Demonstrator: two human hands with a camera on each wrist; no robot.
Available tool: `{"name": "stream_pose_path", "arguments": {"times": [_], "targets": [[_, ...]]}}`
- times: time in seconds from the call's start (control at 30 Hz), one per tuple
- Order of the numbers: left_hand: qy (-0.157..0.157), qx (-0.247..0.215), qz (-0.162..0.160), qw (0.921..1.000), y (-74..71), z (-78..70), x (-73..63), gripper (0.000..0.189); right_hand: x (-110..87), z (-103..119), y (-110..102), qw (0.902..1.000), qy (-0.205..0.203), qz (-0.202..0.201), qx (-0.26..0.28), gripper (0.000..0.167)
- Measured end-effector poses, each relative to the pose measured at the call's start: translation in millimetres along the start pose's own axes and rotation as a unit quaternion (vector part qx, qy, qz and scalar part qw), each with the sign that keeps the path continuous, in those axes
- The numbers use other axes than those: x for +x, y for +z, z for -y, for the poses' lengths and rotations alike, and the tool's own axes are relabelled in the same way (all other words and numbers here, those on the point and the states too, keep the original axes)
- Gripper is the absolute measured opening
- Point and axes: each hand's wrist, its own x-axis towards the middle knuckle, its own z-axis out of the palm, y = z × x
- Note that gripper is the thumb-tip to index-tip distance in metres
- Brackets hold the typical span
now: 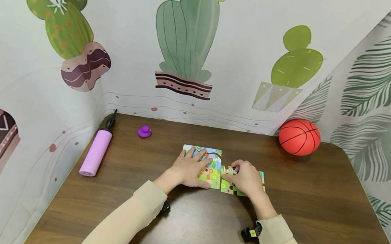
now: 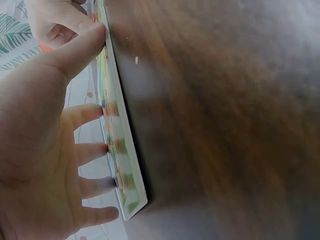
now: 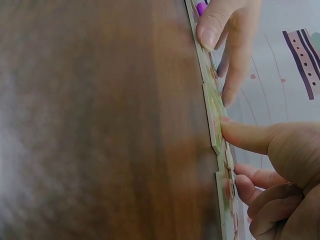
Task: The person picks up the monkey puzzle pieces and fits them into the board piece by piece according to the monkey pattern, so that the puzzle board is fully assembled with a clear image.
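A colourful picture puzzle board [image 1: 215, 174] lies flat on the table. My left hand [image 1: 190, 169] rests on it with fingers spread, the thumb near its front edge. Just right of the board lie several joined or close-set puzzle pieces [image 1: 227, 187], green with flowers. Over them my right hand [image 1: 247, 179] is bent, its thumb and index finger on a puzzle piece [image 3: 214, 117] beside the board. The remaining right fingers [image 3: 275, 210] are curled. Part of the pieces is hidden under this hand. In the left wrist view, the board's edge [image 2: 122, 130] is seen side-on.
A purple toy duck [image 1: 145, 131] and a pink hand pump [image 1: 96, 153] with a black end are on the left of the brown table [image 1: 197, 235]. At the back right sits a red ball [image 1: 299, 137] with black lines. A patterned wall covering [image 1: 127, 50] rises behind.
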Motion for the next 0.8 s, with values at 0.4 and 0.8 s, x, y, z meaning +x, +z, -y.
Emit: {"name": "stream_pose_path", "arguments": {"times": [0.4,0.8], "targets": [[0.003,-0.035,-0.059,0.9977,-5.3,49.0,-33.8,0.103,-2.3,3,1,0.9999,0.004,-0.007,-0.010,0.055],[-0.005,-0.048,-0.018,0.9987,-6.0,71.8,-46.4,0.102,1.0,-2,0,0.9999,-0.009,-0.001,-0.012,0.056]]}}
